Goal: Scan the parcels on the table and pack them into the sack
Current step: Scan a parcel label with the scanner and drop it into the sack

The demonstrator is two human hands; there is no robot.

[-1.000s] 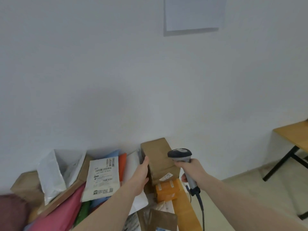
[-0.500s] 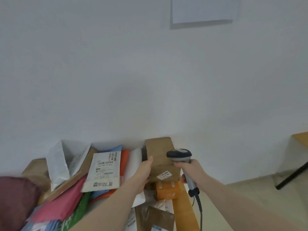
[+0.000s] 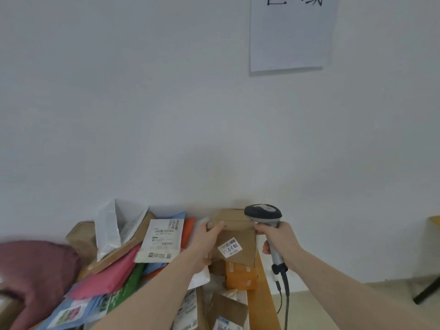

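Observation:
A brown cardboard box (image 3: 240,236) with a small white label stands at the far right of the wooden table (image 3: 263,291), on top of an orange box (image 3: 241,276). My left hand (image 3: 206,244) grips the brown box at its left side, thumb on top. My right hand (image 3: 279,241) holds a grey barcode scanner (image 3: 263,214) just right of the box, its head level with the box's top edge. The scanner's black cable hangs down past the table edge. No sack is in view.
Left of the box lies a heap of parcels: a white labelled mailer (image 3: 162,239), a pink mailer (image 3: 107,277), green and blue bags, a white plastic bag (image 3: 114,225). A dark red bundle (image 3: 35,267) sits far left. More brown parcels (image 3: 226,310) lie nearest me. A second table (image 3: 434,221) stands at right.
My left hand has tipped the brown box toward me, so its labelled face shows more. The scanner stays beside the box. My head has turned left and the pile now sits lower right.

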